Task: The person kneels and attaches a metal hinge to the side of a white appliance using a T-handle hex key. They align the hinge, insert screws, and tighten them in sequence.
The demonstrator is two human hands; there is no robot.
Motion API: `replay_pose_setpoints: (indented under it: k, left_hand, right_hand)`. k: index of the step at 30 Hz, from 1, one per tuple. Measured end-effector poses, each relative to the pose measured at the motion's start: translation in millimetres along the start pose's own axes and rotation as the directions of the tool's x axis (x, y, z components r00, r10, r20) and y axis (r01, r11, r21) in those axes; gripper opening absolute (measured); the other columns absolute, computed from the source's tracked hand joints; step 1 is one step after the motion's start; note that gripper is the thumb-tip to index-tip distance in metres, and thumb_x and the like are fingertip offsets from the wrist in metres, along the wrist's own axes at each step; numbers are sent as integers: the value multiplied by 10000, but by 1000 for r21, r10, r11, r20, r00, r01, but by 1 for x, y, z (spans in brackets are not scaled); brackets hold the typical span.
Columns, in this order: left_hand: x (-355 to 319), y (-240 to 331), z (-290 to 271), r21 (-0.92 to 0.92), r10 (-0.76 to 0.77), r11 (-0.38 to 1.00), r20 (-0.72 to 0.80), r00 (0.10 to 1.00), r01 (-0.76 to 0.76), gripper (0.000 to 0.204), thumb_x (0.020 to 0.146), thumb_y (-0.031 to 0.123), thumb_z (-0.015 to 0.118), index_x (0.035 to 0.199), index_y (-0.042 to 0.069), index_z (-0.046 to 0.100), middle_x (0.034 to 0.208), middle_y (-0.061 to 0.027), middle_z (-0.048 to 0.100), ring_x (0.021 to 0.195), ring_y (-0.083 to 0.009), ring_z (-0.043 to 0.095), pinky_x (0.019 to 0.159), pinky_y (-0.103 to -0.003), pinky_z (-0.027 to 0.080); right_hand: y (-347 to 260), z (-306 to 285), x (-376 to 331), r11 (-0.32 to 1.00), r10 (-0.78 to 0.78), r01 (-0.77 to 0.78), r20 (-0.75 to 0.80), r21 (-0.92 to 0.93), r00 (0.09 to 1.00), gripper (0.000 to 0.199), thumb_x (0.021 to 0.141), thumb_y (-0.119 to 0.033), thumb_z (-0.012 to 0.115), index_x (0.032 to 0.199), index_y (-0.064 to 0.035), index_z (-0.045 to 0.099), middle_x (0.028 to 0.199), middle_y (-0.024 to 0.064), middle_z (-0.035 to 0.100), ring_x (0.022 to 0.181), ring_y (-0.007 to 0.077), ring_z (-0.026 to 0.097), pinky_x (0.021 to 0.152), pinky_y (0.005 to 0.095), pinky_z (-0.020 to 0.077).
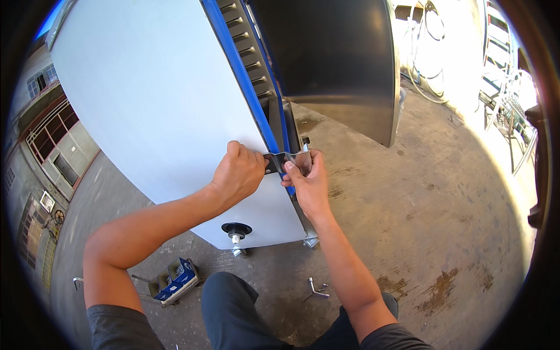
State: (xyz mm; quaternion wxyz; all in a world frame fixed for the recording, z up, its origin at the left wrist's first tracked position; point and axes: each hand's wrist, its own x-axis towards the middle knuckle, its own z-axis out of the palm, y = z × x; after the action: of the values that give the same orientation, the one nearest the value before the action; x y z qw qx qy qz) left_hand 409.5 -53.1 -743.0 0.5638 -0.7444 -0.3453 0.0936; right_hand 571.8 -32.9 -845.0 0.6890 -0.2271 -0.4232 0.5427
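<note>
A bent, shiny metal bracket [282, 163] lies across the blue-trimmed front edge of a large white cabinet [157, 99]. My right hand [308, 182] pinches its right end, thumb on the near face and fingers around the outer side. At the bracket's other end is my left hand [240, 169], knuckles up and fingers curled closed; its fingertips are partly hidden. A blue strip [248, 87] runs up the cabinet edge beside a slotted metal inner panel [248, 55]. To the right, the dark steel door [338, 64] stands swung out.
Low on the cabinet sits a black round fitting [236, 228], above a caster [311, 240]. A blue parts tray [177, 283] stands on the concrete floor [420, 216], left of my knees. Between my legs lies an L-shaped wrench [318, 289]. Coiled hose [431, 52] hangs at the far right.
</note>
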Motion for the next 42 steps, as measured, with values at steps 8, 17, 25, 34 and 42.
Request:
replay_pose_setpoints:
  k: [8, 17, 25, 34, 42]
  left_hand:
    - [0, -7, -2, 3, 86, 996, -7, 996, -86, 184, 938, 245, 644, 834, 100, 596, 759, -48, 572, 787, -201, 562, 812, -384, 391]
    - [-7, -20, -15, -180, 89, 977, -157, 984, -117, 169, 897, 219, 713, 904, 93, 601, 832, -63, 624, 867, -197, 621, 892, -412, 433]
    - [-1, 0, -3, -240, -141, 960, 26, 990, 143, 347, 967, 293, 696, 692, 101, 607, 540, -57, 582, 544, -199, 562, 702, -382, 382]
    - [-2, 4, 0, -199, -100, 976, -23, 995, 94, 297, 959, 223, 668, 698, 96, 608, 548, -55, 572, 555, -200, 546, 705, -370, 374]
    - [1, -5, -3, -50, 42, 998, 30, 999, -40, 181, 904, 176, 652, 739, 111, 624, 597, -21, 578, 628, -176, 553, 725, -359, 368]
  right_hand:
    - [4, -2, 2, 1000, 12, -12, 13, 0, 1000, 339, 1015, -76, 650, 1259, -25, 422, 1067, 101, 623, 822, 134, 645, 720, 307, 609]
    - [3, -1, 3, 1000, 10, -10, 10, -8, 1000, 354, 1011, -93, 655, 1258, 7, 422, 1033, 87, 591, 775, 112, 655, 695, 281, 612]
    - [-2, 0, 1, 999, 14, -14, 2, -37, 1000, 361, 1016, -121, 659, 1263, 5, 427, 1012, 84, 608, 791, 115, 660, 710, 286, 610]
    - [1, -1, 1, 999, -10, 10, 8, -34, 1000, 358, 1018, -120, 656, 1259, 1, 421, 1015, 79, 604, 806, 121, 657, 722, 299, 613]
    - [-5, 2, 2, 999, -13, 13, -5, -45, 1000, 375, 1005, -114, 673, 1259, 7, 426, 1019, 101, 614, 816, 138, 660, 721, 306, 615]
